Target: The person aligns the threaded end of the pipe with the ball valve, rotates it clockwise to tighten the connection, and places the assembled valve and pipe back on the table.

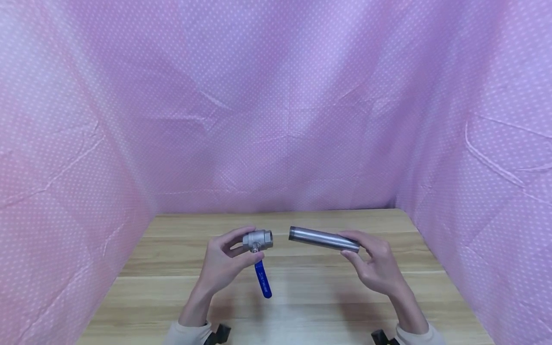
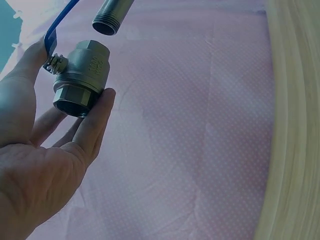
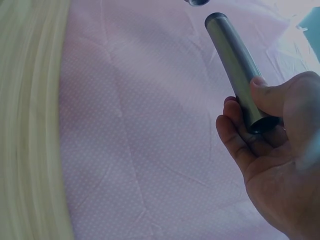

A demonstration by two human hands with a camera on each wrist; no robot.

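Note:
My left hand (image 1: 224,261) pinches a steel ball valve (image 1: 258,240) between thumb and fingers above the wooden table (image 1: 172,287); its blue lever handle (image 1: 262,280) hangs down toward me. In the left wrist view the valve (image 2: 80,77) shows an open threaded port, with the blue handle (image 2: 59,22) up at the top left. My right hand (image 1: 375,263) grips one end of a steel pipe (image 1: 323,238), whose threaded end points left at the valve with a small gap between them. The pipe (image 3: 235,65) runs up from my fingers in the right wrist view. The pipe's threaded tip (image 2: 107,20) hangs just above the valve.
Pink dotted cloth (image 1: 276,110) walls the table at the back and on both sides. Bare wood lies in front of and beside both hands. Dark wrist mounts (image 1: 220,333) show at the bottom edge by my sleeves.

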